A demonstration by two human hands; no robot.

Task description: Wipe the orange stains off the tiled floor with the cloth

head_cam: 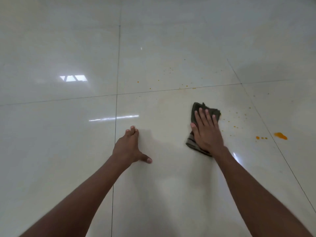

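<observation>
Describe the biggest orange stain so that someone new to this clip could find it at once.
Start at the right hand pressing the dark cloth flat on the tiled floor. Look right, past the scattered specks, to the diagonal grout line. The biggest orange stain is a solid blob beside that line, larger than the three small drops left of it.

Glossy pale tiled floor (68, 142) lying under everything, dark grout lines crossing. Dark folded cloth (196, 110) lying flat on tile. Large orange stain (280, 136) sitting right of cloth, beside grout line; small orange drops (261, 138) sitting just left of it. Fine orange specks (186, 86) scattering beyond cloth.
</observation>
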